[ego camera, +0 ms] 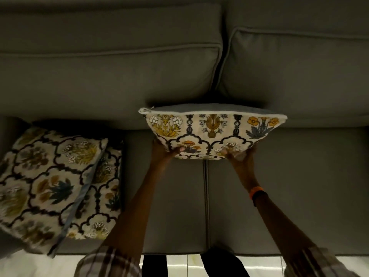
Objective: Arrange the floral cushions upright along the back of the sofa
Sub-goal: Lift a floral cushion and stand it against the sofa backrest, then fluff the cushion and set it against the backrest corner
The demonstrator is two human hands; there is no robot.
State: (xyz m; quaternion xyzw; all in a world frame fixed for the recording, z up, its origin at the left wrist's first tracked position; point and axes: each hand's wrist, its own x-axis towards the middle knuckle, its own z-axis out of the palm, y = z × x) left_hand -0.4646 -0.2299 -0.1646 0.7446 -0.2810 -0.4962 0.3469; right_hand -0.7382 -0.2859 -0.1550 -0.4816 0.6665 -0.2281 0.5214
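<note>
While both arms reach forward over the grey sofa [179, 76], the two hands grip one floral cushion [213, 128] by its lower edge and hold it at the foot of the backrest, right where the two back cushions meet. The left hand [165, 149] clasps the lower left part of the cushion, thumb on the printed front and the rest of the fingers hidden behind the fabric. The right hand [237, 153] does the same on the lower right, fingers curled onto the print. This cushion stands roughly upright, its piped top seam with a zip end at the left corner turned toward the camera, and a plain blue-grey back panel showing just behind the seam. Its front carries yellow, orange and blue flowers inside dark scalloped frames on a cream ground.

To the left, two more floral cushions lie flat on the seat: the upper cushion [48, 176] overlaps the lower cushion [105, 188], and the pair hangs slightly over the front edge of the seat. An orange wristband [256, 191] circles the right wrist. Plaid sleeves [107, 262] are pushed up both forearms, and pale floor tiles [183, 265] show below the sofa's front edge.
</note>
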